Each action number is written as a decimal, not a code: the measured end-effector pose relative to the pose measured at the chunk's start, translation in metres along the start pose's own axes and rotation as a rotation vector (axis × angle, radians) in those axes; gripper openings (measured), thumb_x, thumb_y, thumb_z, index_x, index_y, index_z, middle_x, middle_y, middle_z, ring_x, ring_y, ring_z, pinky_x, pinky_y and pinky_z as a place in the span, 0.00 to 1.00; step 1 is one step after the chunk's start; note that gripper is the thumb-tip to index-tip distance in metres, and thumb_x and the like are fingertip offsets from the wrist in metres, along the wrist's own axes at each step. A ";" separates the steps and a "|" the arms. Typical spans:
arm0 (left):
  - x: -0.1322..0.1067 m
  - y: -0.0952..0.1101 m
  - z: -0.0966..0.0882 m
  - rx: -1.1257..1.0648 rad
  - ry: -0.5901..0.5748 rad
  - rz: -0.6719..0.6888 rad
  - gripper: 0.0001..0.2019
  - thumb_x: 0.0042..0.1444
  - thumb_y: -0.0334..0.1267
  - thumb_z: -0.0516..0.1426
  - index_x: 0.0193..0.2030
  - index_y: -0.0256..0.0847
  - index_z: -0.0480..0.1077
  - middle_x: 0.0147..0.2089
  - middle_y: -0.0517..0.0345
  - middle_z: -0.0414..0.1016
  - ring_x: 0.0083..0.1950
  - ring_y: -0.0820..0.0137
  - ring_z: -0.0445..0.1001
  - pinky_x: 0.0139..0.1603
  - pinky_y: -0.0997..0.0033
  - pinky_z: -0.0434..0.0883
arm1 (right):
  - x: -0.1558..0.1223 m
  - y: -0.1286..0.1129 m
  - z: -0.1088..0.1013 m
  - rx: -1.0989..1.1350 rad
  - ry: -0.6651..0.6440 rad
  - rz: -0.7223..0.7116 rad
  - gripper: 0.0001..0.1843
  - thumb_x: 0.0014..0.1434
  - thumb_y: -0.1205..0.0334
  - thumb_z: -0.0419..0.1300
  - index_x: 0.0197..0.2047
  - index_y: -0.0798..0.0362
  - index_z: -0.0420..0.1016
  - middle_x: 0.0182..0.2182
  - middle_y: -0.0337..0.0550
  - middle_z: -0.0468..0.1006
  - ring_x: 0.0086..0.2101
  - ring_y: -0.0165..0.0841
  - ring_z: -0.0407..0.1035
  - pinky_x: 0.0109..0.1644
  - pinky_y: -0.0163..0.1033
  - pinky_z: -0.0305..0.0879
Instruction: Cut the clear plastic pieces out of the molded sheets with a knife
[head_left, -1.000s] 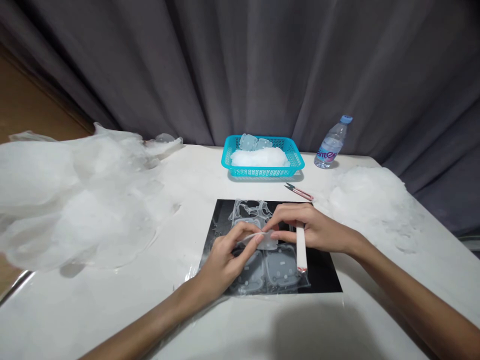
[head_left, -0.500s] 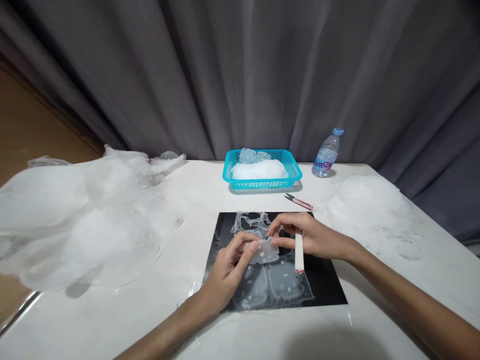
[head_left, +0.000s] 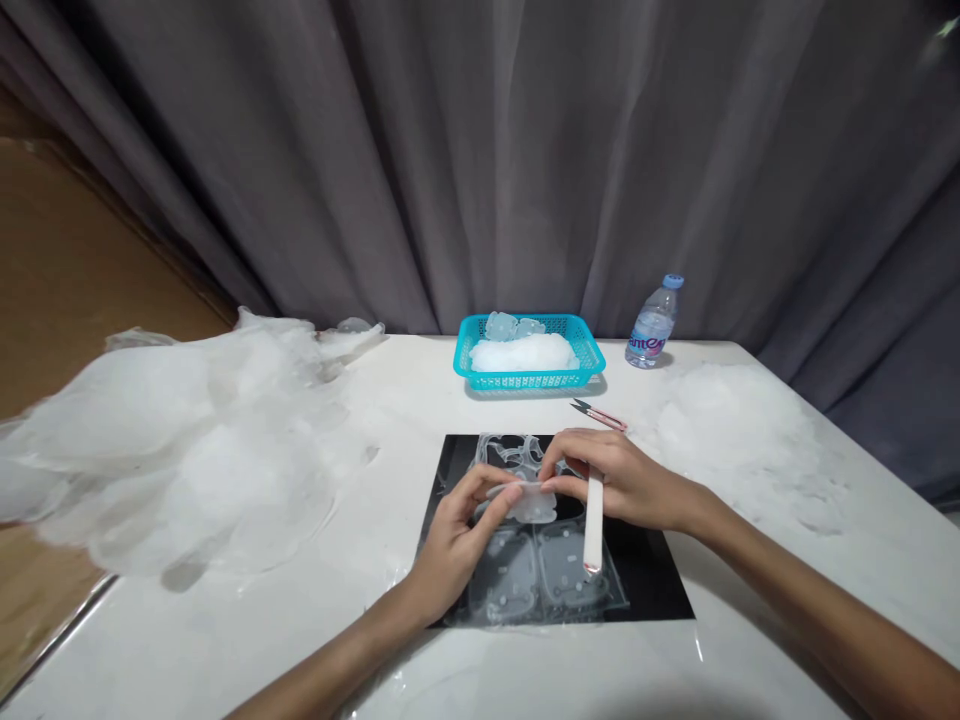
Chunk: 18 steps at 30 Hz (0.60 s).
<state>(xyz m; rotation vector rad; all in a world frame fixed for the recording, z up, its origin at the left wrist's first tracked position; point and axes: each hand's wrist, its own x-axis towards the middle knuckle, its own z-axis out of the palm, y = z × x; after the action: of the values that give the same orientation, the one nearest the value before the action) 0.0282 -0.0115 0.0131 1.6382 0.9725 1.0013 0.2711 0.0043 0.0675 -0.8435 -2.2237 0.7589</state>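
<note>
Hands (head_left: 459,528): two. Basket (head_left: 529,380), bottle (head_left: 651,335), snips (head_left: 609,418), stick (head_left: 593,525), mat (head_left: 654,580): one each.

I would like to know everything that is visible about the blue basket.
The turquoise basket is shallow and rectangular, seemingly plastic, with perforated walls and a solid rim. It stands upright on the white table, near the curtain, holding white fluffy material and, towards the back, translucent pieces.

Bright table (head_left: 412,400) — dim curtain (head_left: 465,170) behind
</note>
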 end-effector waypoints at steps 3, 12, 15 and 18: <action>-0.001 0.001 -0.002 -0.010 0.014 0.026 0.11 0.70 0.47 0.59 0.44 0.41 0.77 0.42 0.57 0.78 0.44 0.68 0.78 0.47 0.72 0.74 | -0.001 -0.002 -0.001 -0.050 0.028 -0.059 0.04 0.71 0.62 0.62 0.42 0.52 0.75 0.37 0.41 0.80 0.35 0.31 0.71 0.42 0.37 0.65; 0.000 -0.003 -0.003 0.036 0.017 0.100 0.09 0.71 0.43 0.59 0.46 0.43 0.78 0.42 0.58 0.80 0.43 0.70 0.80 0.46 0.75 0.75 | -0.005 -0.002 -0.003 -0.157 0.007 -0.082 0.04 0.73 0.63 0.60 0.43 0.51 0.71 0.38 0.39 0.79 0.33 0.30 0.70 0.42 0.37 0.63; 0.000 -0.003 -0.002 0.069 0.020 0.123 0.08 0.72 0.42 0.58 0.46 0.44 0.78 0.41 0.58 0.81 0.43 0.71 0.79 0.45 0.75 0.74 | -0.006 -0.004 -0.005 -0.226 -0.005 -0.091 0.04 0.74 0.63 0.58 0.43 0.51 0.69 0.39 0.39 0.79 0.34 0.30 0.71 0.43 0.37 0.62; -0.001 -0.003 -0.002 0.081 0.005 0.129 0.09 0.72 0.42 0.57 0.47 0.44 0.78 0.41 0.59 0.80 0.41 0.71 0.79 0.42 0.77 0.73 | -0.006 -0.002 -0.005 -0.240 -0.018 -0.104 0.04 0.74 0.63 0.58 0.44 0.51 0.69 0.39 0.39 0.79 0.34 0.30 0.71 0.44 0.37 0.63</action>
<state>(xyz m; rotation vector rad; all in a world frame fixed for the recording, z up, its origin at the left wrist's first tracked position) 0.0251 -0.0111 0.0107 1.7849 0.9302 1.0641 0.2778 0.0003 0.0702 -0.8270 -2.3867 0.4586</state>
